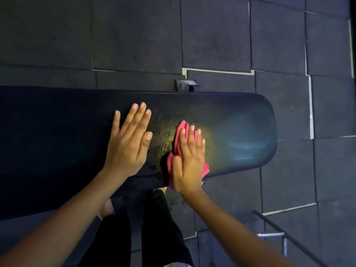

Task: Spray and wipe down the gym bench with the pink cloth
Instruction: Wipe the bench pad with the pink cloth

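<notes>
A long black padded gym bench (240,120) runs across the view from the left edge to a rounded end at the right. My right hand (189,160) lies flat, fingers straight, pressing the pink cloth (180,132) onto the pad near its front edge. The cloth shows above my fingertips and on both sides of my palm. Wet droplets (165,139) glisten on the pad just left of the cloth. My left hand (128,143) rests flat on the bench to the left of them, fingers straight. No spray bottle is in view.
Dark rubber floor tiles (221,35) surround the bench. A metal bracket of the bench frame (185,85) sticks out behind the pad. A dark bar and a metal frame (277,232) stand at the lower right. My legs in dark trousers (154,228) stand close to the bench.
</notes>
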{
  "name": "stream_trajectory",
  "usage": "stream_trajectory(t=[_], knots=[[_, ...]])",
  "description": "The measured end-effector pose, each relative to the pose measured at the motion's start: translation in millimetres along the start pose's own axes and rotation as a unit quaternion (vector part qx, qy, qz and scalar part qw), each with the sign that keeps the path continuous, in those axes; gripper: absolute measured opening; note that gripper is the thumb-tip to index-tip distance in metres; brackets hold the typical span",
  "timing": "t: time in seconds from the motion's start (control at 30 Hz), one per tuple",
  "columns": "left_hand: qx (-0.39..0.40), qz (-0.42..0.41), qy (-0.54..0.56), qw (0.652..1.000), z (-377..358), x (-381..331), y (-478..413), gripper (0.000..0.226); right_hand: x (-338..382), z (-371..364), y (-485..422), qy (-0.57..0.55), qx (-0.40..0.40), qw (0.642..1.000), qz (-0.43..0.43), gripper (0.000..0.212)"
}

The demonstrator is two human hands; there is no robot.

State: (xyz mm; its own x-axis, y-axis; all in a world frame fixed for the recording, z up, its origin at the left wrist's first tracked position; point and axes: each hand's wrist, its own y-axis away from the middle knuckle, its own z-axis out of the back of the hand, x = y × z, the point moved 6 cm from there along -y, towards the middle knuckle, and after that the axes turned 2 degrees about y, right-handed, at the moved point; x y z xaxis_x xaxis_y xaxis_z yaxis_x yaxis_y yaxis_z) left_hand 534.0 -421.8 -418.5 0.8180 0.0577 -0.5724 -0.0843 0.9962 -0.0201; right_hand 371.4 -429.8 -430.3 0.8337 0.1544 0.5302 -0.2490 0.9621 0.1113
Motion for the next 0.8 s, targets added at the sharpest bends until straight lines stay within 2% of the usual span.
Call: stream_trajectory(t=[0.03,0.1,0.17,0.2,0.3,0.37,0.63,0.8], knots=[[0.010,0.018,-0.024,1.000,3.4,5.5,2.0,0.053,2.0,3.3,-2.0,-0.058,-0.005,0.998,0.001,0.068],[0.030,0.046,-0.064,0.996,10.0,17.7,8.1,0.055,-6.7,20.5,-13.9,-0.143,-0.071,0.987,-0.027,0.066],[0.045,0.057,-0.105,0.992,16.6,30.9,16.9,0.057,-22.9,42.1,-35.1,-0.134,-0.155,0.977,-0.066,0.066],[0.052,0.059,-0.124,0.989,19.5,38.0,21.6,0.058,-30.2,48.2,-48.8,-0.110,-0.169,0.975,-0.089,0.068],[0.067,0.066,-0.155,0.983,25.0,60.5,35.2,0.060,-39.2,41.2,-77.9,0.053,-0.105,0.981,-0.151,0.078],[0.070,0.073,-0.162,0.982,25.4,71.0,41.7,0.061,-37.0,31.6,-80.1,0.112,-0.080,0.979,-0.148,0.082],[0.047,0.070,-0.148,0.985,23.2,73.4,44.3,0.058,14.7,-6.1,-44.8,0.096,-0.023,0.993,-0.061,0.080],[0.041,0.077,-0.122,0.989,27.6,71.8,44.1,0.056,62.2,-36.3,-13.0,0.068,0.030,0.996,0.040,0.075]])
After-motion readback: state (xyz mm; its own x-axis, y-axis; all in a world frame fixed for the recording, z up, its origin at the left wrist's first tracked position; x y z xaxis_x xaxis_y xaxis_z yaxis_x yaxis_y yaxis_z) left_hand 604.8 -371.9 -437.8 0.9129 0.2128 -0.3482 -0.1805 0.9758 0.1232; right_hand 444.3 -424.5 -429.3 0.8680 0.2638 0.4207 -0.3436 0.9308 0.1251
